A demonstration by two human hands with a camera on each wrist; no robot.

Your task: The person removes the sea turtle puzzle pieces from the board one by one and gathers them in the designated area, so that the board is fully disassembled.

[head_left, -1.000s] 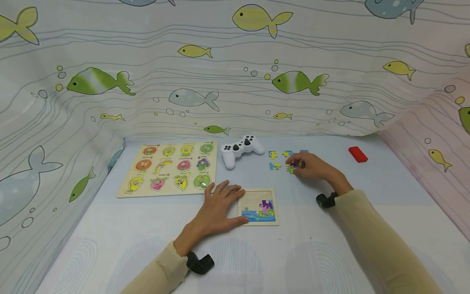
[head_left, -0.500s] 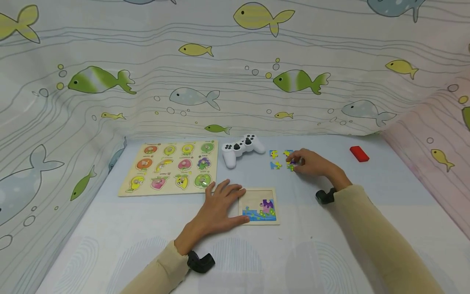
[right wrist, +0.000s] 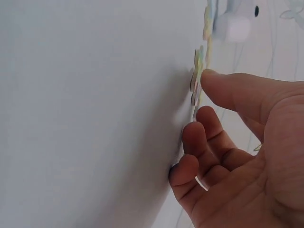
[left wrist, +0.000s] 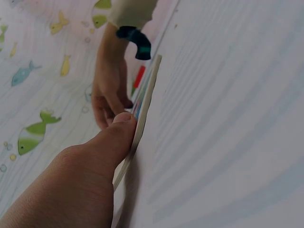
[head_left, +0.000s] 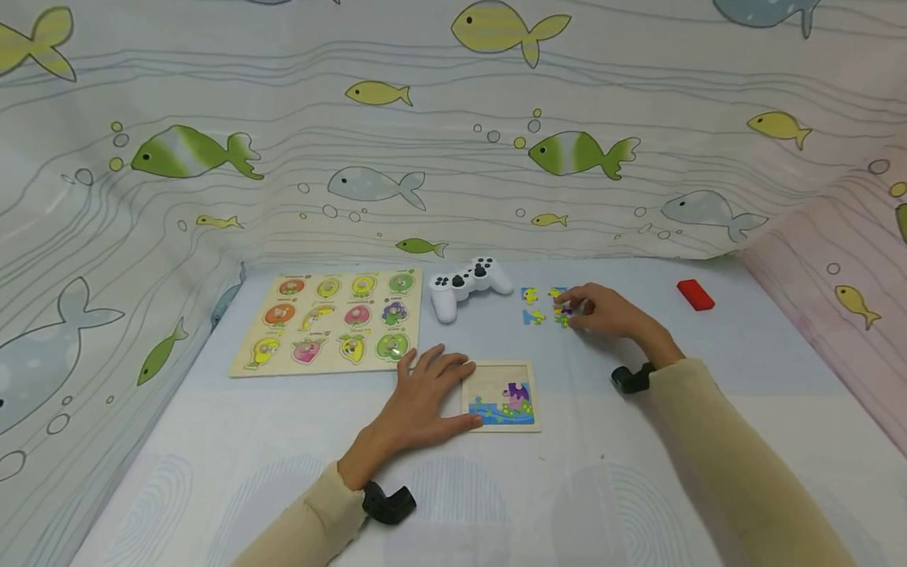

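Note:
My left hand [head_left: 425,405] rests at the left side of a square wooden puzzle tray [head_left: 536,394], fingers spread. Its fingertips lie at the far left corner and its thumb on the near edge; in the left wrist view the thumb [left wrist: 118,130] presses on the tray's rim. Joined puzzle pieces [head_left: 520,405] fill the tray's bottom and right part. My right hand [head_left: 609,311] is over loose pieces behind the tray. Its thumb and curled fingers stand around a purple-and-green puzzle piece [head_left: 564,310]; I cannot tell whether they pinch it. More loose pieces [head_left: 533,316] lie beside it.
A wooden fruit peg board [head_left: 333,315] lies at the left, its near right corner close to my left fingers. Behind the tray is a white game controller [head_left: 464,285]. A red block [head_left: 696,295] lies at the far right. A fish-print cloth [head_left: 453,157] hangs behind.
The left hand stays on the tray. The right hand stays at the loose pieces, its index finger and thumb now slightly further apart. A blue piece behind it has become hidden.

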